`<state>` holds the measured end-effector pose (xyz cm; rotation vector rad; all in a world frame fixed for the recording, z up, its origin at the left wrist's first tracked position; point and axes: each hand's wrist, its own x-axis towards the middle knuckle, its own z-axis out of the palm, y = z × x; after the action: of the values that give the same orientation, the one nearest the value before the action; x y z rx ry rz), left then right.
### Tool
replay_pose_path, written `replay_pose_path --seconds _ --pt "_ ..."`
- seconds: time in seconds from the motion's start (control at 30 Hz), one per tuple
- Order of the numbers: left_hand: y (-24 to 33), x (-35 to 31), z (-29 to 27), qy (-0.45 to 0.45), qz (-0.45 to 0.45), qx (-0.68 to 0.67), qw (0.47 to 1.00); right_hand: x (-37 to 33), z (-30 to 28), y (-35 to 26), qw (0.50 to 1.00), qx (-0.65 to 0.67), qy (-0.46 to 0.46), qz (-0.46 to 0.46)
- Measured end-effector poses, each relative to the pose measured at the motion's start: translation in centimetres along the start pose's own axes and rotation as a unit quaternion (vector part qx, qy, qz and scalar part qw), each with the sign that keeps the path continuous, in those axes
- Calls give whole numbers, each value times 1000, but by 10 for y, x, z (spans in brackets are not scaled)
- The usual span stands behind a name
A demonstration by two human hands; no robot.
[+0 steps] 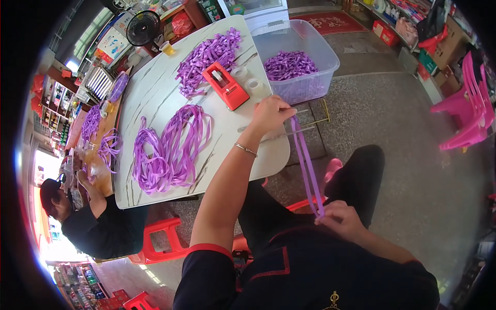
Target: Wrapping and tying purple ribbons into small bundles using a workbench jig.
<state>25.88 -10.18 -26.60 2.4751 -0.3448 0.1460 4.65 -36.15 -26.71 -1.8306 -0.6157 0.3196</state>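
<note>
A long loop of purple ribbon [306, 165] is stretched between my two hands, off the table's right edge. My left hand [273, 111] pinches its upper end beside a thin metal rod [289, 134] at the table's corner. Above my lap, my right hand [342, 219] holds the lower end between thumb and fingers. Left of my arm, bundles of long purple ribbon [173, 150] lie on the white marbled table [227, 157]. A red tape dispenser [226, 87] stands farther up, next to clear tape rolls [253, 84] and a heap of short purple ribbon pieces [206, 59].
A clear plastic bin [310, 85] with purple pieces inside stands against the table's right side. Pink plastic chairs [470, 108] are at the far right. A person in black [106, 227] sits at the left near a wooden table [106, 139]. A cup [167, 48] sits near the far edge.
</note>
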Motion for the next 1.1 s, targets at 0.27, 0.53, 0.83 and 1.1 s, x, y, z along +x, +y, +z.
replay_pose_path --seconds 0.27,0.53,0.83,1.1 --pt "2 4 -3 -20 -9 12 1000 -25 -2 3 995 -63 -13 -77" --pt "1 -2 4 -9 14 36 999 -38 7 13 999 -18 -34 -8" --pt "-6 1 6 -23 -8 33 999 0 -42 -43 991 -6 -63 -120" --pt "6 -2 -3 -51 -41 32 997 160 -97 -95 943 -12 50 -329"
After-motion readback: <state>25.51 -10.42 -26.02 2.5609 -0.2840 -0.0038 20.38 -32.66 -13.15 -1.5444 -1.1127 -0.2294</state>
